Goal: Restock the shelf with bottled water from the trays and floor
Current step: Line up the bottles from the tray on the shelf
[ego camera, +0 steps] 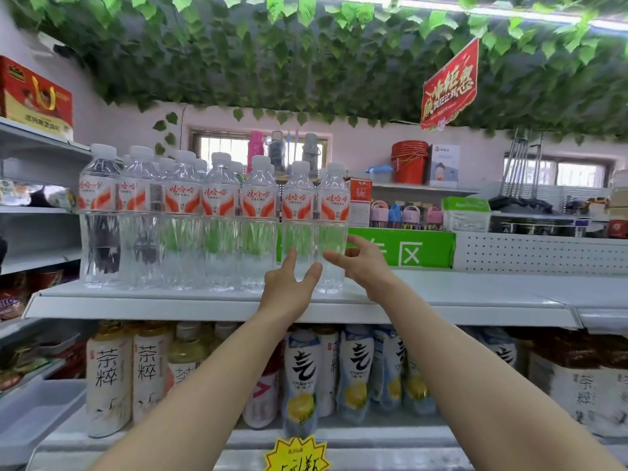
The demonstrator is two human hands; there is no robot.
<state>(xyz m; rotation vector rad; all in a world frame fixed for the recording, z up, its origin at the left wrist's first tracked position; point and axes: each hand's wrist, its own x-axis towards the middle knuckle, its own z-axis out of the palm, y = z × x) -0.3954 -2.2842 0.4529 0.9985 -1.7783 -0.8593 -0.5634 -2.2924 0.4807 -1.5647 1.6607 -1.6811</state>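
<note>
Leafy ivy (pixel 272 62) hangs over our shop aisle, and on the white shelf (pixel 136 305) the water bottles (pixel 221 212) stand upright in a tight row towards the left. We have our left hand (pixel 289 287) and right hand (pixel 362 263) raised at the row's right end, fingers spread and loose, gripping nothing; whether they touch the last bottles we cannot tell. Tea bottles (pixel 108 375) stand beneath.

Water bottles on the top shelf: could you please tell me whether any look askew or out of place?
The bottles all stand upright. Only the second from the left looks odd: its label is turned, barcode facing out.
</note>
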